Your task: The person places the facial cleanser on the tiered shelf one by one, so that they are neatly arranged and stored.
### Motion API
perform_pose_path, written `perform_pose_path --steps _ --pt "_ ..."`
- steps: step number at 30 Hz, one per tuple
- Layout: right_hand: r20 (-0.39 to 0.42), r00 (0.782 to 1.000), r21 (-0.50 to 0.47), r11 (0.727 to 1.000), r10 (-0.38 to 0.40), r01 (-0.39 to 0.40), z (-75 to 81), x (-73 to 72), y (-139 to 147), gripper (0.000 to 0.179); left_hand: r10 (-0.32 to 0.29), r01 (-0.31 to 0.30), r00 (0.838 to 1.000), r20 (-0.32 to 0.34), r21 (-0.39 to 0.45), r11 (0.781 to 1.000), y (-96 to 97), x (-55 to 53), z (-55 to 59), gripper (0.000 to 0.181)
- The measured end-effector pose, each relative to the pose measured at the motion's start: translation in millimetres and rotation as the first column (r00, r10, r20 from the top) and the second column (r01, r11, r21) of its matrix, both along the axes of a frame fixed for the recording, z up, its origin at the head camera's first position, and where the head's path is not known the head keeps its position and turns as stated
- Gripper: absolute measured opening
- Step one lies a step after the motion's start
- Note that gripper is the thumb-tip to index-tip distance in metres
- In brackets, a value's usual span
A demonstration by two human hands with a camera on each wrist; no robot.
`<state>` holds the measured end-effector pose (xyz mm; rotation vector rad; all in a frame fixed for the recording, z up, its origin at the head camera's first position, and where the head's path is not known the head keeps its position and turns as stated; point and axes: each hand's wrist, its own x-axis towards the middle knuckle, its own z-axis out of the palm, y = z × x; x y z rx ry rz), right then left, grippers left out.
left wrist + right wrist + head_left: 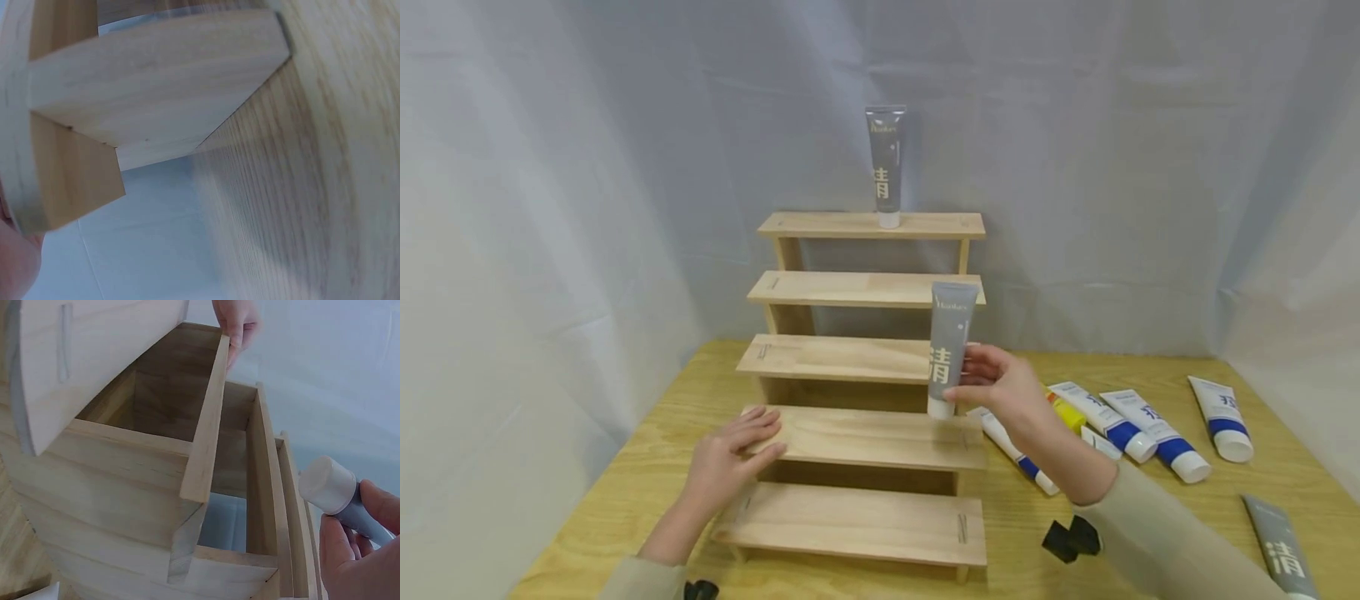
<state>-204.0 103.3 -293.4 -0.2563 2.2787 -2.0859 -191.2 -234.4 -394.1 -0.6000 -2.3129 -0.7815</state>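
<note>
My right hand [1003, 387] pinches a grey squeeze tube [953, 329] between thumb and fingers. The tube is upright with its white cap [325, 485] downward, in front of the right part of a stepped wooden display stand [857, 521]. In the head view its cap overlaps the second shelf from the bottom. On that shelf's left end rests my left hand [733, 454], fingers laid over the top and thumb near the front edge. A similar grey tube [887, 158] stands cap-down on the top shelf, near its middle.
Several white-and-blue tubes [1157, 433] lie on the wooden table [647, 467] right of the stand, with a yellow tube [1066, 412] among them. Another grey tube [1277, 542] lies at the front right. Pale sheeting [1075, 167] hangs behind and at both sides.
</note>
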Motion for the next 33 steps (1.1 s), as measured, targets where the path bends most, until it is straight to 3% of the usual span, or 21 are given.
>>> perform_pose_path --steps 12,33 --pt "-0.040 0.999 -0.019 1.000 0.010 -0.010 11.4 -17.8 -18.8 0.056 -0.007 0.007 1.000 -0.005 0.001 1.000 -0.8 -0.9 0.0 0.033" --pt "-0.116 0.993 -0.040 0.999 -0.021 0.017 44.6 -51.3 -57.9 0.052 -0.017 0.017 1.000 -0.002 0.012 1.000 -1.3 -1.5 -1.9 0.032"
